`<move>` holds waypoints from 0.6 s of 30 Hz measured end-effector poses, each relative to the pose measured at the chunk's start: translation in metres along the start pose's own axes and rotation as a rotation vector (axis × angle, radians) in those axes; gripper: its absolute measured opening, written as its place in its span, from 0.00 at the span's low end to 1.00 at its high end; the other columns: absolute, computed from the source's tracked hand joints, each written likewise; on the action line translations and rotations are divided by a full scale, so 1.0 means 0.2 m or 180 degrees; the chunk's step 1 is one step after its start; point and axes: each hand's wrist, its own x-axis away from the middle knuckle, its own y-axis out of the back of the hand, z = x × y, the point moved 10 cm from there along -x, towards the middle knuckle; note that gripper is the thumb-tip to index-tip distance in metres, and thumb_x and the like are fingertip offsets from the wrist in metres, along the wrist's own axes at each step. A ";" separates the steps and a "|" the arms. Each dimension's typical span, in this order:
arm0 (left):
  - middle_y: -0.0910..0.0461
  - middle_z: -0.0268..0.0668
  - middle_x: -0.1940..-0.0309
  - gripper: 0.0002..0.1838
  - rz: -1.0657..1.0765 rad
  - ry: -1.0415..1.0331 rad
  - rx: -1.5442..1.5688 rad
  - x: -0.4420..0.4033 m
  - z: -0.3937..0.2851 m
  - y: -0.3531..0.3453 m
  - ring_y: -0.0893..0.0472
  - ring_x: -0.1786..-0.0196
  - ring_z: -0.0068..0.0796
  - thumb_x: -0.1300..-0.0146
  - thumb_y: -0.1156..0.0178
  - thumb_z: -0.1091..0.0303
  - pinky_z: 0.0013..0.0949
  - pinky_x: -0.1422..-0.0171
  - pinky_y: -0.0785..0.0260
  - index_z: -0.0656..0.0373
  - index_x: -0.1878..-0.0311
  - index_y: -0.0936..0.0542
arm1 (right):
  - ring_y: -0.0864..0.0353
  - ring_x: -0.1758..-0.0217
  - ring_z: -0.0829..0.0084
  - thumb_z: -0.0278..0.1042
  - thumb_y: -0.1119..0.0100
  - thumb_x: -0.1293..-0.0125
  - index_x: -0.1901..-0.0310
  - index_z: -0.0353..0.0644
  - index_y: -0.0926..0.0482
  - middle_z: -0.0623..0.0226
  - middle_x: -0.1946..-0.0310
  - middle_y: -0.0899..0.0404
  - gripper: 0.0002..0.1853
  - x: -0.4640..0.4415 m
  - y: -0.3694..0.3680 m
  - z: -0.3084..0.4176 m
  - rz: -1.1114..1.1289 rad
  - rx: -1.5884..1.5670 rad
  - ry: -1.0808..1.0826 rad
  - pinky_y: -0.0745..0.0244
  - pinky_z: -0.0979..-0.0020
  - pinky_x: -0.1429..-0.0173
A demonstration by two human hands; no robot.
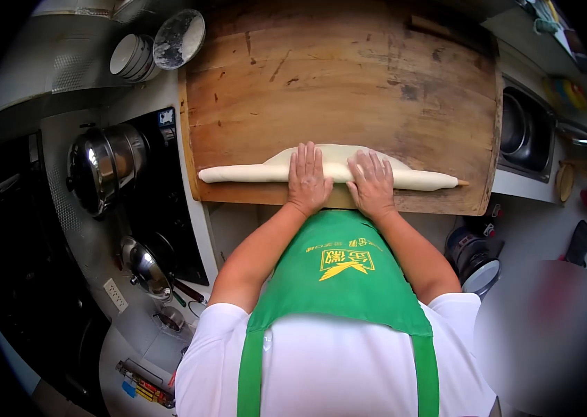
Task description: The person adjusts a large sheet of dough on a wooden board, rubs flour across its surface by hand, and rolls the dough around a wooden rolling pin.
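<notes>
- Surface: wooden board [321, 90], scratched and dark-stained, mostly toward the far right corner.
- Dough roll [238, 174]: lies along the near edge, its left end close to the near left corner; a rolling pin [462, 183] tip protrudes from its right end.
- Dough flap [286, 153]: lies flat beyond the roll's middle.
- Left hand [309, 175]: palm down on the roll, fingers extended, nearly together.
- Right hand [373, 182]: palm down on it, fingers slightly spread; neither hand pinches.
- Room, left: stacked bowls [129, 57], floury dish [181, 39], metal pot [121, 163].
- Room, right: sink [533, 132] beside the board.
</notes>
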 end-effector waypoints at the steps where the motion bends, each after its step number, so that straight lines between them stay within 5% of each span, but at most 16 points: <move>1: 0.48 0.64 0.17 0.46 -0.0203 0.0208 -0.0052 -0.12 0.07 0.00 0.52 0.13 0.64 0.34 0.42 0.49 0.58 0.10 0.63 0.75 0.22 0.37 | 0.39 0.18 0.51 0.54 0.39 0.29 0.26 0.53 0.27 0.58 0.23 0.32 0.33 -0.11 0.00 -0.04 -0.0147 0.0054 0.0026 0.46 0.39 0.18; 5: 0.51 0.65 0.16 0.47 -0.0746 0.0617 -0.0035 -0.54 0.28 0.27 0.55 0.13 0.63 0.32 0.42 0.45 0.56 0.11 0.59 0.75 0.21 0.38 | 0.38 0.18 0.50 0.56 0.41 0.28 0.25 0.55 0.26 0.60 0.22 0.31 0.33 -0.47 0.05 -0.20 -0.0146 0.0310 -0.0265 0.46 0.39 0.17; 8: 0.50 0.66 0.17 0.48 -0.0327 0.0833 -0.0275 -0.35 0.28 0.18 0.53 0.13 0.63 0.32 0.43 0.43 0.56 0.11 0.59 0.74 0.21 0.37 | 0.37 0.19 0.50 0.58 0.42 0.28 0.26 0.54 0.25 0.61 0.23 0.30 0.33 -0.33 0.07 -0.31 -0.0267 0.0398 -0.0630 0.46 0.40 0.17; 10: 0.45 0.66 0.18 0.48 -0.0001 0.0664 -0.0515 -0.15 0.27 0.04 0.49 0.14 0.63 0.32 0.45 0.40 0.55 0.11 0.58 0.72 0.21 0.35 | 0.37 0.19 0.48 0.59 0.43 0.28 0.26 0.53 0.25 0.61 0.23 0.30 0.34 -0.10 0.00 -0.26 -0.0281 0.0028 -0.0180 0.44 0.40 0.18; 18: 0.46 0.65 0.18 0.42 -0.0689 0.0774 -0.0421 -0.46 0.59 0.35 0.51 0.14 0.64 0.30 0.43 0.50 0.57 0.13 0.54 0.69 0.20 0.37 | 0.36 0.19 0.48 0.57 0.46 0.27 0.25 0.52 0.26 0.57 0.23 0.29 0.33 -0.42 0.22 -0.61 -0.0632 0.0584 -0.0897 0.45 0.38 0.19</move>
